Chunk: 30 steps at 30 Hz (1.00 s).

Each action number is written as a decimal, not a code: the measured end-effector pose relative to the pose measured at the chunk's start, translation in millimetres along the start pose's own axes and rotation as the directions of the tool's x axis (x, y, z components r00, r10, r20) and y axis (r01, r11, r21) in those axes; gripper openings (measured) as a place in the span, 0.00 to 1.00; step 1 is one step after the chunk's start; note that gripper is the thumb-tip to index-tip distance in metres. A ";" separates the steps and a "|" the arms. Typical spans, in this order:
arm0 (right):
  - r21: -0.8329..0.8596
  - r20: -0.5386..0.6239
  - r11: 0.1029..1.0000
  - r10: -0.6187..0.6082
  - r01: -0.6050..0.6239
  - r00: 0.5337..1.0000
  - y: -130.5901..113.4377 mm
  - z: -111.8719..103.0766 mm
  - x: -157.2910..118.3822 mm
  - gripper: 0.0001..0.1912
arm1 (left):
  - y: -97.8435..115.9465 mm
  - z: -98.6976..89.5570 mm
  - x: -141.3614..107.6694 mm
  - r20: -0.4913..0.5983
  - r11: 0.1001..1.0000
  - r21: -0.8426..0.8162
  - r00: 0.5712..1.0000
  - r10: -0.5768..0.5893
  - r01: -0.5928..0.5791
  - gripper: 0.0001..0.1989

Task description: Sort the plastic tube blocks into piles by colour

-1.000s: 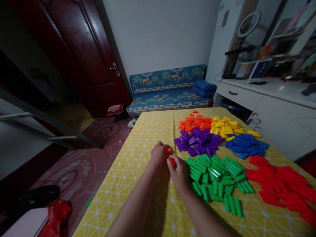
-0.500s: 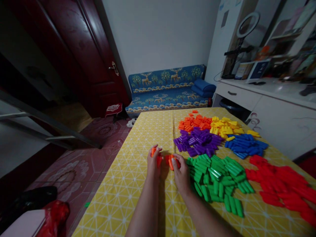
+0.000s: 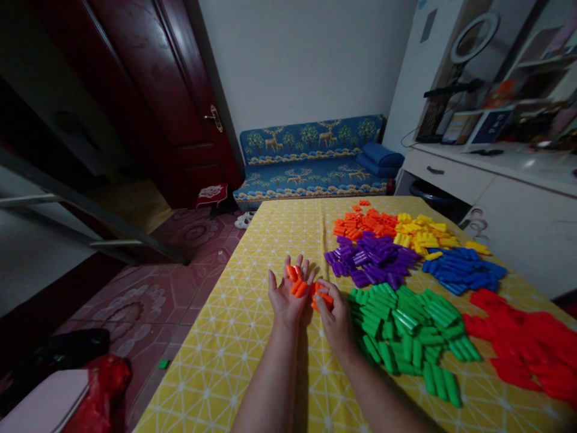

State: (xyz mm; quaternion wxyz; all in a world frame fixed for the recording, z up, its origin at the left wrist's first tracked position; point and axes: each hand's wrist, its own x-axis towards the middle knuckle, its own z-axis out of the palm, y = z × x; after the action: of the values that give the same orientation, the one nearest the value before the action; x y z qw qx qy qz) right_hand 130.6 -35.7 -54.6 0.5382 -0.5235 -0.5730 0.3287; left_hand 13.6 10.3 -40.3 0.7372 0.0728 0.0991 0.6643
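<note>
Palm up over the yellow patterned tablecloth (image 3: 225, 337), my left hand (image 3: 287, 296) has its fingers spread, with a few small orange pieces (image 3: 297, 287) resting on the palm and fingers. Close on its right, my right hand (image 3: 334, 313) has its thumb and fingers closed on orange pieces (image 3: 323, 297). Just right of that hand lies a pile of green pieces (image 3: 406, 325). Beyond it are piles of purple pieces (image 3: 372, 258) and orange pieces (image 3: 365, 224).
Yellow pieces (image 3: 424, 233), blue pieces (image 3: 464, 269) and red pieces (image 3: 527, 343) lie in piles to the right. A blue patterned sofa (image 3: 311, 171) stands behind the table, a white cabinet (image 3: 518, 210) at the right. One green piece (image 3: 163, 364) is on the floor.
My left hand has turned palm up and its fingers have spread, showing the orange pieces on it. My right hand still holds orange pieces. The view has shifted slightly.
</note>
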 end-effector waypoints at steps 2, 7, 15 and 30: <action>-0.038 0.047 0.999 -0.016 0.018 0.999 -1.8 2.1 -1.3 0.22 | -0.4 1.5 -1.8 0.071 0.998 0.060 0.997 -0.008 0.003 0.32; -0.161 0.117 0.982 -0.082 0.100 0.990 -1.0 7.4 -1.7 0.27 | -2.5 8.4 -5.7 0.162 0.991 0.132 0.986 -0.036 0.015 0.37; -0.108 0.113 0.994 -0.020 0.032 0.993 3.2 8.9 -2.4 0.14 | -4.7 12.1 -6.6 0.166 0.991 0.125 0.984 -0.066 0.045 0.40; -0.115 -0.115 0.970 -0.226 0.213 0.967 -17.4 -1.8 1.2 0.07 | -9.5 16.8 -8.4 0.137 0.982 0.140 0.980 -0.143 0.123 0.33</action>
State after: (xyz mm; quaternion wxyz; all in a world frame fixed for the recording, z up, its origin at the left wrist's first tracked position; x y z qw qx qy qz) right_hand 128.2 -39.0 -37.6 0.5796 -0.5033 -0.6078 0.2034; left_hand 26.0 1.4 -25.9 0.7790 0.1627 0.0925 0.5984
